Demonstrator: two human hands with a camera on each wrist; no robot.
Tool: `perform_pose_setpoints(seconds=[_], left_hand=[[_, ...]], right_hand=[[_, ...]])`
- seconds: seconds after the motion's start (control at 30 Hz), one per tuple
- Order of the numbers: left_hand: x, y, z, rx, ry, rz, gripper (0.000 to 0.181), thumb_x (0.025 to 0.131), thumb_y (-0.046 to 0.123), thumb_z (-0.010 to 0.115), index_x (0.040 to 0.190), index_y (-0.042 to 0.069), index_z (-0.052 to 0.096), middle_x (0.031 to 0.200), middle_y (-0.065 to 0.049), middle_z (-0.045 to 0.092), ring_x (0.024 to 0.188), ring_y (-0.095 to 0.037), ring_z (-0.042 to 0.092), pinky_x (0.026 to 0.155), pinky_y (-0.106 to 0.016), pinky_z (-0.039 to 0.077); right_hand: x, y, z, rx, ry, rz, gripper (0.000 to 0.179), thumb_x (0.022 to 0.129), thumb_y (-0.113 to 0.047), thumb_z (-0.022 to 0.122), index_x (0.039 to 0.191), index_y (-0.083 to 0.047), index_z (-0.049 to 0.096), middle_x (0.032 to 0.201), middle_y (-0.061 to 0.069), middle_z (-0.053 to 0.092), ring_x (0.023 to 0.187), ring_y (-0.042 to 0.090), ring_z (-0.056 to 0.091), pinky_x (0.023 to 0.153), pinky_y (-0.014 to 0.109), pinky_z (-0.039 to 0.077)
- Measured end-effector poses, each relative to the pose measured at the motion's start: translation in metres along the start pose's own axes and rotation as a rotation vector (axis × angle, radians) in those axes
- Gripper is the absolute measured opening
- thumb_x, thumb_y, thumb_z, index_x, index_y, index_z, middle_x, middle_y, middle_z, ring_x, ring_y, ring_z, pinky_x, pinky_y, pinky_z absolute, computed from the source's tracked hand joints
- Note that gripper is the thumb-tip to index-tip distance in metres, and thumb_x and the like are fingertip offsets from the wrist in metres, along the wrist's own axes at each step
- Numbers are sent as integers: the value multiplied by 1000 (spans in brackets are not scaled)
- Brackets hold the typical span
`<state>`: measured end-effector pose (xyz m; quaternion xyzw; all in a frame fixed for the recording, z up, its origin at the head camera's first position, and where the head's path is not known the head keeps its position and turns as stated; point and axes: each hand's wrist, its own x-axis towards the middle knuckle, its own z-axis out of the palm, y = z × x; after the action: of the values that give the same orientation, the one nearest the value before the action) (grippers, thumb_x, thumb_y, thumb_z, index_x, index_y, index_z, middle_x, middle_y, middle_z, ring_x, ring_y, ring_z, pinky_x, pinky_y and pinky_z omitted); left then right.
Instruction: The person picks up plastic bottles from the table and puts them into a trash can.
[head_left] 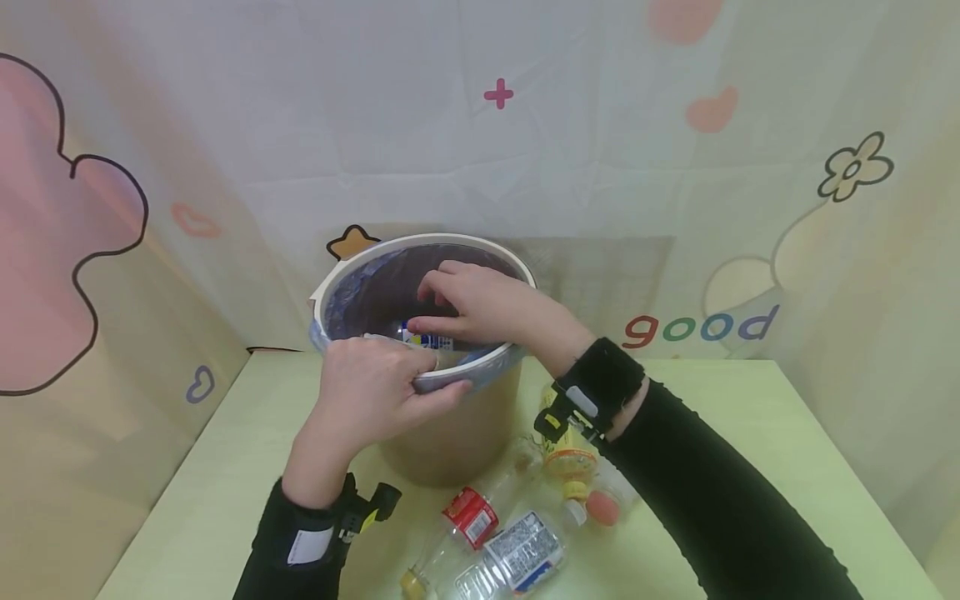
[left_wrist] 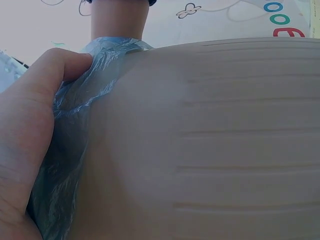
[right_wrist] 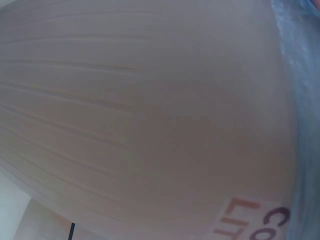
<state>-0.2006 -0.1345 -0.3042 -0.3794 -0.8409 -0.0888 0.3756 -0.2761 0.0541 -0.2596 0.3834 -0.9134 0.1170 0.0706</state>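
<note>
A beige trash bin [head_left: 457,433] with a white rim stands on the table, lined with a thin blue plastic bag [head_left: 491,367]. My left hand [head_left: 371,383] grips the near rim, thumb outside over the bag and fingers over the edge; the left wrist view shows the thumb on the bag [left_wrist: 75,107]. Through the opening reaches my right hand [head_left: 487,304], its fingers loosely bent and apart. Below its thumb, inside the bin, lies a bottle with a blue and white label [head_left: 431,340]. The right wrist view shows mainly the bin's ribbed wall [right_wrist: 150,125].
In front of the bin lie several plastic bottles: a red-labelled bottle [head_left: 474,517], a clear bottle with a grey-white label [head_left: 525,550], a yellow-labelled bottle [head_left: 570,462] and a pink-capped bottle [head_left: 603,507] by my right sleeve. A printed curtain [head_left: 585,167] hangs behind the table [head_left: 720,417].
</note>
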Motion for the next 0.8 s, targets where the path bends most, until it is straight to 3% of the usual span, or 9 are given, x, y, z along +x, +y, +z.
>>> perform_pose_setpoints(seconds=[0.47,0.63,0.8], left_hand=[[0,-1,0,-9,-10,-6,51,84,62,57,55,23,39,48,11,28,41,-8,24,40,-29,16],[0,-1,0,1,10,-6,52,85,63,53,55,23,38,47,11,29,41,-9,26,40,-29,15],[1,0,0,7,13,-7,54,85,64,50,54,23,34,47,11,28,41,-10,26,40,-30,14]], right_hand=[[-7,-1,-5,43,208,-64,34,92,-45,64,107,-15,65,99,-2,59,87,10,51,81,26,44],[-10,0,-6,23,280,-114,29,91,-42,66,103,-16,66,98,-2,59,88,10,50,82,26,43],[-27,6,-12,9,397,-202,30,90,-40,66,106,-14,65,103,-2,60,100,14,50,88,30,42]])
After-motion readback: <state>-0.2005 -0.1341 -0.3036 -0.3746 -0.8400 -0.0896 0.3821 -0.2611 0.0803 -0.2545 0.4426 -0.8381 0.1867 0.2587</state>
